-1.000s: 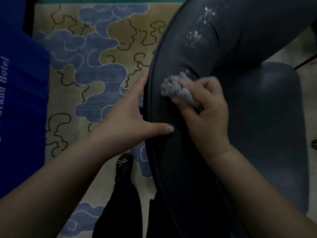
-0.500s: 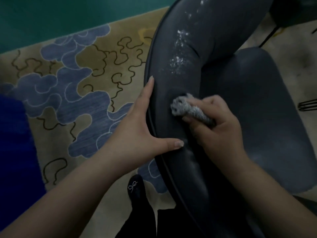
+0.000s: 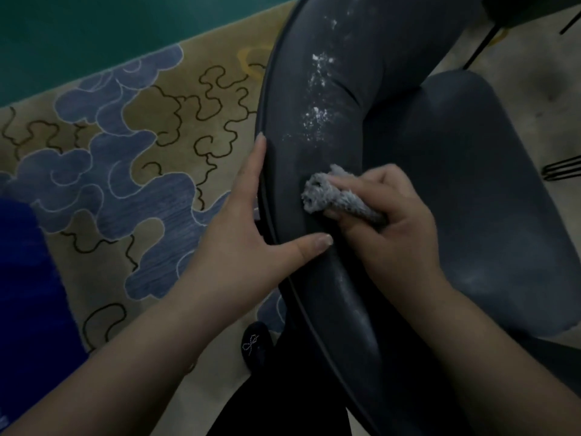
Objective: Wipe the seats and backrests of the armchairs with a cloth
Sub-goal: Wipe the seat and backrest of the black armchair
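A dark grey armchair fills the right half of the view, its curved backrest (image 3: 339, 99) running from the top centre down to the bottom and its seat (image 3: 465, 196) to the right. White dusty specks (image 3: 317, 99) dot the backrest's inner face. My right hand (image 3: 396, 228) grips a bunched grey cloth (image 3: 330, 196) and presses it against the backrest below the specks. My left hand (image 3: 245, 237) rests on the backrest's outer rim, fingers straight behind the edge and thumb lying across the inner face.
A patterned rug (image 3: 141, 171) with blue cloud shapes on tan lies to the left, with green floor (image 3: 94, 36) beyond it. A blue cloth-covered object (image 3: 28, 294) stands at the left edge. My black shoe (image 3: 256, 344) is below the chair. Thin black metal legs (image 3: 562, 168) show at right.
The view has shifted so the chair sits lower and further right. My right hand with the cloth has slid down the backrest, away from the specks. My left hand keeps its hold on the rim.
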### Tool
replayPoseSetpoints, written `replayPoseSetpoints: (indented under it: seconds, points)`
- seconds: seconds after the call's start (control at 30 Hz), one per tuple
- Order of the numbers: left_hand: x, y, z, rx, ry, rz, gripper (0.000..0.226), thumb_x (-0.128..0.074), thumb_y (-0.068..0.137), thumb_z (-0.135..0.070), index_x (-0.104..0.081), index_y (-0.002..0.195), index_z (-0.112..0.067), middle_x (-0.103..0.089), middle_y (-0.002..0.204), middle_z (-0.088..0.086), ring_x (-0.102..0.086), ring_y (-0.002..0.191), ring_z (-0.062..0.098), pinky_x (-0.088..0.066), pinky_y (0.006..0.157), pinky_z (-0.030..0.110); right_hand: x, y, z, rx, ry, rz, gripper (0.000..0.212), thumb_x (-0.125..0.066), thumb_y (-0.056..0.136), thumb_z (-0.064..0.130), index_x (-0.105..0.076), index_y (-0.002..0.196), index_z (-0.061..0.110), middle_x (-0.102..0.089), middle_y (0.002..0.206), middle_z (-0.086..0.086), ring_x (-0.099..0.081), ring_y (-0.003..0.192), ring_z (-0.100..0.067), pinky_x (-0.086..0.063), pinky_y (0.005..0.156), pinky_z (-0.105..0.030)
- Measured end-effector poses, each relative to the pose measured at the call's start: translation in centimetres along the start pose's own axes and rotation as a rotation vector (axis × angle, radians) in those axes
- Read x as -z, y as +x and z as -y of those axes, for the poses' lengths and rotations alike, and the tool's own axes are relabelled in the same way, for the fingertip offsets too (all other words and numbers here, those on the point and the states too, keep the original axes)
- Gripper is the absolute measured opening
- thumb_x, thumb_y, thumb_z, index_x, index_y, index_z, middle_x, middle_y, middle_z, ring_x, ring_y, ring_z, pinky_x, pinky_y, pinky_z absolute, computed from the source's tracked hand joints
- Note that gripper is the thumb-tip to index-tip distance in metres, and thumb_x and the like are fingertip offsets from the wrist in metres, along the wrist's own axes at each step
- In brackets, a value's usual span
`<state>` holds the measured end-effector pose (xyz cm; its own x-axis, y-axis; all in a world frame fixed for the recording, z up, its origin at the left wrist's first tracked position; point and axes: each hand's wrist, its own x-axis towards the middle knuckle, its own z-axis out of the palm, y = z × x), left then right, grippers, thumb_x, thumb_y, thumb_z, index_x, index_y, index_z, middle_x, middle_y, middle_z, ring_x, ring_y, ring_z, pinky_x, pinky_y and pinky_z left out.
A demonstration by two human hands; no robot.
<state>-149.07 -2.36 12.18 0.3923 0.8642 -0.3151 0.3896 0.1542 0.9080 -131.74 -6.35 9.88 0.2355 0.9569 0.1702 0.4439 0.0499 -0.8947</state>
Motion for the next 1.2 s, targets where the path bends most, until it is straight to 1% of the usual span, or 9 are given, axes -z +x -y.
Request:
replayPoseSetpoints:
  seconds: [0.2,0.27,0.37,0.5,0.6,0.83,0.97,1.1,1.2]
  points:
    - [0.9,2.0,-0.8,0.020,0.020,-0.031,0.125,-0.075,0.046,-0.062,-0.002,0.147,-0.051,-0.033,0.119,-0.056,-0.037,0.113,-0.029,-0.043,0.089,0.006,-1.1,4.7,-0.6,0.007,-0.029,0.027,0.040,-0.074,0.080,0.012,-0.064,0.112,0.033,-0.044,0.087,0.005,-0.049,0.081,-0.005,-0.039,0.077,-0.010]
    - [1.4,2.7,-1.1,0.018,0.063,-0.023,0.129,-0.075,0.045,-0.064,0.000,0.149,-0.048,-0.032,0.124,-0.052,-0.032,0.111,-0.033,-0.039,0.087,0.002,-0.1,2.6,-0.8,0.006,0.003,0.074,0.043,-0.072,0.079,0.010,-0.065,0.113,0.035,-0.046,0.088,0.000,-0.051,0.081,-0.006,-0.039,0.076,-0.008]
    - [1.6,3.1,-1.8,0.018,0.115,0.042,0.113,-0.079,0.052,-0.061,-0.011,0.143,-0.059,-0.036,0.135,-0.043,-0.038,0.119,-0.023,-0.044,0.092,0.012,0.8,0.5,-0.8,0.012,0.028,0.093,0.046,-0.073,0.077,0.007,-0.066,0.113,0.033,-0.047,0.087,0.000,-0.051,0.080,-0.004,-0.040,0.076,-0.008]
    - [1.5,3.1,-2.3,0.022,0.091,0.045,0.098,-0.082,0.059,-0.041,-0.019,0.128,-0.070,-0.045,0.123,-0.045,-0.049,0.113,-0.017,-0.050,0.088,0.019,-0.7,4.9,-0.4,0.116,-0.120,0.089,0.039,-0.077,0.075,0.004,-0.071,0.110,0.021,-0.046,0.086,-0.006,-0.049,0.079,-0.013,-0.043,0.073,-0.016]
    - [1.6,3.1,-2.0,0.049,0.094,0.043,0.108,-0.084,0.061,-0.036,-0.016,0.140,-0.062,-0.047,0.121,-0.046,-0.048,0.109,-0.022,-0.047,0.084,0.011,-1.4,6.8,-0.5,0.151,-0.115,0.044,0.036,-0.074,0.077,0.006,-0.070,0.111,0.017,-0.047,0.087,-0.009,-0.050,0.080,-0.017,-0.047,0.074,-0.023]
    - [1.9,4.1,-2.0,0.112,0.049,0.075,0.121,-0.088,0.058,-0.031,-0.008,0.144,-0.059,-0.048,0.128,-0.037,-0.053,0.114,-0.009,-0.051,0.094,0.029,-1.0,5.1,-0.5,0.163,-0.100,0.083,0.041,-0.072,0.076,0.004,-0.069,0.112,0.022,-0.047,0.089,-0.007,-0.052,0.080,-0.022,-0.048,0.074,-0.031]
    - [2.3,5.1,-2.0,0.120,0.050,0.067,0.124,-0.087,0.047,-0.044,-0.010,0.142,-0.061,-0.047,0.122,-0.044,-0.053,0.109,-0.015,-0.051,0.088,0.020,-2.0,8.6,-0.6,0.192,-0.167,0.045,0.036,-0.074,0.078,0.009,-0.070,0.112,0.021,-0.047,0.088,-0.007,-0.051,0.081,-0.023,-0.048,0.075,-0.036]
    - [2.8,5.7,-2.2,0.097,0.096,0.104,0.124,-0.087,0.046,-0.049,-0.009,0.142,-0.062,-0.047,0.128,-0.040,-0.050,0.115,-0.013,-0.047,0.095,0.023,-1.2,5.0,-0.4,0.141,-0.117,0.062,0.039,-0.068,0.078,0.010,-0.067,0.114,0.026,-0.045,0.091,-0.002,-0.051,0.082,-0.021,-0.048,0.074,-0.031]
    - [3.1,6.3,-2.0,0.083,0.112,0.115,0.125,-0.086,0.047,-0.048,-0.008,0.143,-0.060,-0.046,0.123,-0.046,-0.050,0.108,-0.019,-0.047,0.085,0.008,-1.1,5.8,-0.4,0.142,-0.136,0.082,0.039,-0.066,0.079,0.013,-0.065,0.116,0.027,-0.045,0.090,-0.004,-0.049,0.081,-0.019,-0.045,0.073,-0.026]
